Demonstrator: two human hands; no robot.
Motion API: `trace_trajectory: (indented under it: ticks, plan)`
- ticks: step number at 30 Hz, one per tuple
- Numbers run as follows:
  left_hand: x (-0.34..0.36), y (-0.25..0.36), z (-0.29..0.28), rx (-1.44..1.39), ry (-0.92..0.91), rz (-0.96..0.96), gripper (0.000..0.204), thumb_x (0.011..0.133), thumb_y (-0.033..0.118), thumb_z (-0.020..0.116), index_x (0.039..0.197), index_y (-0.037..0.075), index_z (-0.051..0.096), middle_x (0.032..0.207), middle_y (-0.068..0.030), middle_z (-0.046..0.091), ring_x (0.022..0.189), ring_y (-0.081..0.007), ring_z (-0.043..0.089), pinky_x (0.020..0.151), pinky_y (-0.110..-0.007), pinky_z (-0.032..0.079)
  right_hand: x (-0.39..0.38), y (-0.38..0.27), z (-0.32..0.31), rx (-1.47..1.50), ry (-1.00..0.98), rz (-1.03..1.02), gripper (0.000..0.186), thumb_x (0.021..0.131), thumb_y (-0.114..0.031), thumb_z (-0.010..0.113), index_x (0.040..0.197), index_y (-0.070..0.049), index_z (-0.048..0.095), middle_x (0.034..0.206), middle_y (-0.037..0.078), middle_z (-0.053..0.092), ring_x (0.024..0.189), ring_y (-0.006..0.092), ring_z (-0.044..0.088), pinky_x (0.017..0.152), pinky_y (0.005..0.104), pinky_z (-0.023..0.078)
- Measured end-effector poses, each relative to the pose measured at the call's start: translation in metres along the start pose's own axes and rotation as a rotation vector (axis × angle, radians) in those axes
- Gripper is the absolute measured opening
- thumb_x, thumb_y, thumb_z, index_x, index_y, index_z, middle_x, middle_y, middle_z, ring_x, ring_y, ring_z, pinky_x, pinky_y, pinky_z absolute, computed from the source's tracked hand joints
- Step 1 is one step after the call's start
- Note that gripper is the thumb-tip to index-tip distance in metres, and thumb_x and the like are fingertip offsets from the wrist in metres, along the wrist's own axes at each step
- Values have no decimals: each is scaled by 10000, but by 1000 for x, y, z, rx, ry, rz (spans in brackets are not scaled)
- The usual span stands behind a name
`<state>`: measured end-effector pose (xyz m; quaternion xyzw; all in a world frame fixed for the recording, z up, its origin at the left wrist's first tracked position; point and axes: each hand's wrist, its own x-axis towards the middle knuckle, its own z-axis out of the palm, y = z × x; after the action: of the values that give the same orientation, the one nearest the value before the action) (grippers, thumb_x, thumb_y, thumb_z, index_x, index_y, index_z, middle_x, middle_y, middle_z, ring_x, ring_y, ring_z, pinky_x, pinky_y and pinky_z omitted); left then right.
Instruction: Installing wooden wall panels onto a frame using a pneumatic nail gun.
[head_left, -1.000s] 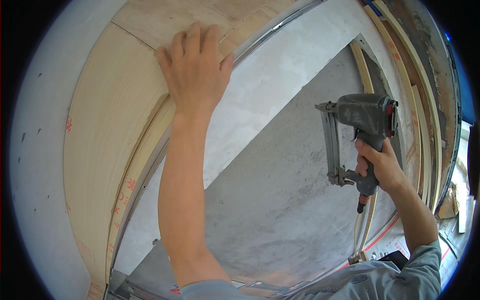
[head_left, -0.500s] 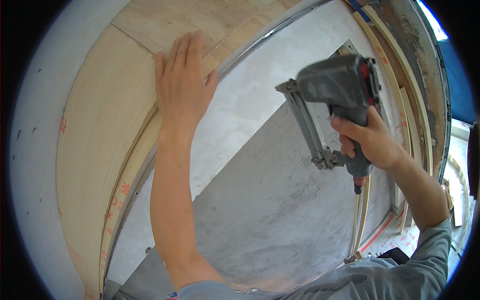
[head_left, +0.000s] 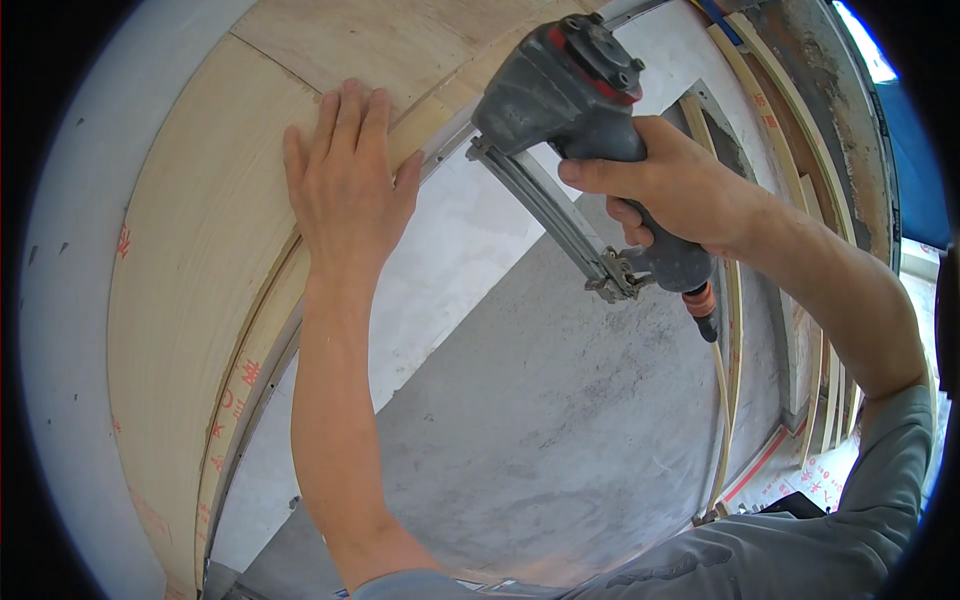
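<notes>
Left hand [head_left: 350, 200] on plywood [head_left: 215, 200], grey surface [head_left: 520, 400], perhaps concrete, timber strips [head_left: 765, 108]

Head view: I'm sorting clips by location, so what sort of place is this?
Probably a building site or renovation: unpainted wood panels, a nail or staple gun, and long wooden strips.

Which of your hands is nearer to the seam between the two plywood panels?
Left. The left hand lies on the plywood, fingertips close to the lower end of the seam; the right hand, gripping the nail gun, is farther off to the right.
</notes>
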<state>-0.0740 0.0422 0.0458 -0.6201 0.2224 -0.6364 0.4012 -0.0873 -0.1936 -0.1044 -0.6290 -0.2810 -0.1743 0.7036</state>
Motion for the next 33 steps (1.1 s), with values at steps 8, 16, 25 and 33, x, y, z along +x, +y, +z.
trace_trajectory:
  ticks: [8, 16, 25, 33]
  plan:
    - [-1, 1, 6, -36, 51, 19, 599, 824, 293, 781, 1365, 123, 587, 1467, -104, 550, 1387, -282, 485, 1134, -572, 322, 4, -9, 1, -35, 56, -5, 338, 890, -343, 717, 866, -23, 613, 622, 11, 516, 493, 111, 510, 552, 299, 470]
    - [1, -2, 2, -56, 68, 11, 575, 823, 302, 783, 1343, 138, 599, 1466, -100, 550, 1399, -271, 474, 1143, -566, 318, 8, -19, 0, -46, 100, -87, 333, 897, -339, 713, 876, -20, 621, 619, 7, 518, 497, 103, 506, 541, 297, 457]
    - [-59, 82, 2, -1365, -198, -611, 581, 895, 330, 764, 1370, 81, 541, 1305, -101, 617, 1153, -242, 584, 1036, -456, 398, 3, -48, -7, -159, 221, -194, 404, 934, -463, 675, 947, -62, 632, 592, -21, 512, 512, 70, 516, 585, 256, 454]
    - [-1, 66, 28, -2278, 815, -1288, 592, 916, 351, 759, 1389, 115, 492, 1299, -67, 602, 1230, -171, 531, 1080, -406, 391, 14, -63, 7, -374, 163, -160, 430, 913, -478, 689, 1018, -66, 621, 602, -21, 513, 500, 71, 517, 581, 264, 459]
